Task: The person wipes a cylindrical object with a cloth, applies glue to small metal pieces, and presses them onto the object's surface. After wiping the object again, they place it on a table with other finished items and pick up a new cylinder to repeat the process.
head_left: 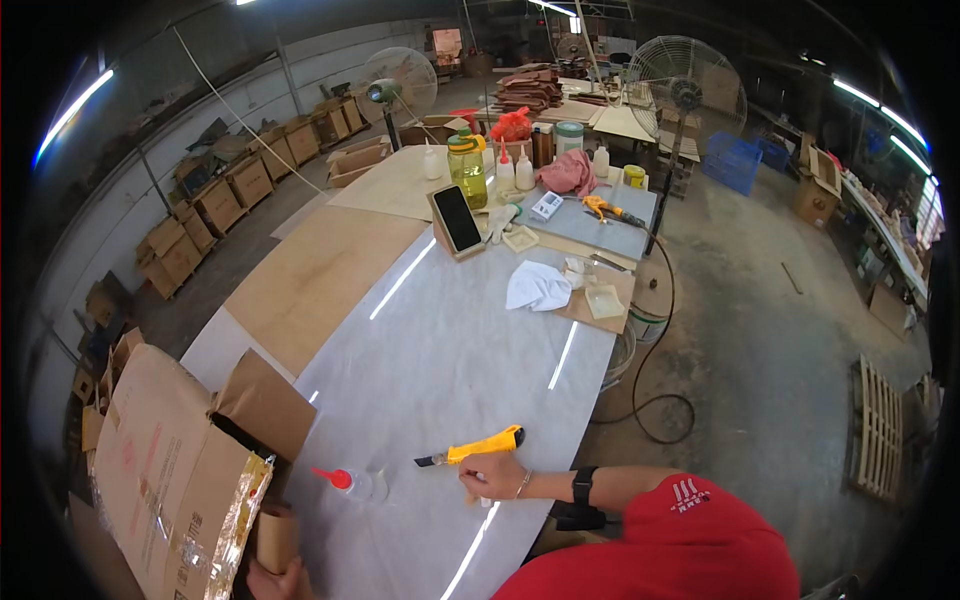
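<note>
At the lower left, my left hand [280,580] is wrapped around the lower end of a light brown, smooth-sided wooden-looking piece [278,540], beside a large cardboard box [165,470]. The box hides part of that piece. My right hand [492,476] rests low over the grey tabletop [430,380], its fingers curled together. Something small and pale shows under the fingertips, too small to name. Just beyond the knuckles lies a utility knife [485,446] with a yellow handle and dark ends. Between my hands is a clear squeeze bottle [360,484] with a red nozzle.
Farther up the table stand a phone [457,220] on a wooden stand, a white cloth [538,287], a yellow-green water bottle [467,165] and several glue bottles. A hose [655,400] hangs off the right edge. Behind are two large fans [686,95] and stacked cartons [215,205].
</note>
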The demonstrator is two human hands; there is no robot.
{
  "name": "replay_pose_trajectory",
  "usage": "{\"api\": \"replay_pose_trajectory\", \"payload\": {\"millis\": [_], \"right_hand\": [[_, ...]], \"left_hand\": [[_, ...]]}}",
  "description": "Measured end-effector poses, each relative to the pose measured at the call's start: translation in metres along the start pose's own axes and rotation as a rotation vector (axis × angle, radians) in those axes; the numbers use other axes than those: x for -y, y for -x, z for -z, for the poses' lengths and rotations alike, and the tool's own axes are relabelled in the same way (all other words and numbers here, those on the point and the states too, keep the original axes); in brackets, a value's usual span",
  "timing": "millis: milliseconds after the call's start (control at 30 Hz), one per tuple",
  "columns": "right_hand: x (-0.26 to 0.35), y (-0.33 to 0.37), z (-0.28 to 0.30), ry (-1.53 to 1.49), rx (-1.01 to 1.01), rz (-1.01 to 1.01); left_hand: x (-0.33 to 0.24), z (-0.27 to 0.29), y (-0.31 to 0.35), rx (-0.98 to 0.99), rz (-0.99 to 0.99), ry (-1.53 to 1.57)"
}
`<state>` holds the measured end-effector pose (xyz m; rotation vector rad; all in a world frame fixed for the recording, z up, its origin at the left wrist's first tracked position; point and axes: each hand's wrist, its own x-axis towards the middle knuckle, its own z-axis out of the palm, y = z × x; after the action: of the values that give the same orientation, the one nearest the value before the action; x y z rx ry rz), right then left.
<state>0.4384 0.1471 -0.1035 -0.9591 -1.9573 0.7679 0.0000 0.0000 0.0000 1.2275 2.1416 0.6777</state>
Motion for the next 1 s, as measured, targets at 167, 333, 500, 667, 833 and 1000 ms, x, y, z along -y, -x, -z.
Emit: {"api": "replay_pose_trajectory", "payload": {"millis": [167,333,500,667,833,1000], "right_hand": [[0.002,0.002,-0.004,0.011,0.007,0.009],[0.000,0.001,0.003,0.004,0.016,0.008],[0.003,-0.003,0.005,-0.013,0.032,0.009],[0.006,0.002,0.002,-0.024,0.063,-0.048],[0.003,0.008,-0.004,-0.045,0.072,-0.026],[-0.029,0.008,0.001,-0.018,0.077,-0.038]], "left_hand": [[-0.029,-0.008,0.038,-0.175,-0.582,-0.859],[0.005,-0.022,0.027,-0.071,-0.258,-0.727],[-0.009,-0.035,0.026,-0.287,-0.407,-0.876],[-0.038,-0.050,0.023,-0.261,-0.290,-0.854],[-0.022,-0.050,0.034,-0.241,-0.222,-0.821],[-0.045,-0.082,0.039,-0.469,-0.593,-0.345]]}}
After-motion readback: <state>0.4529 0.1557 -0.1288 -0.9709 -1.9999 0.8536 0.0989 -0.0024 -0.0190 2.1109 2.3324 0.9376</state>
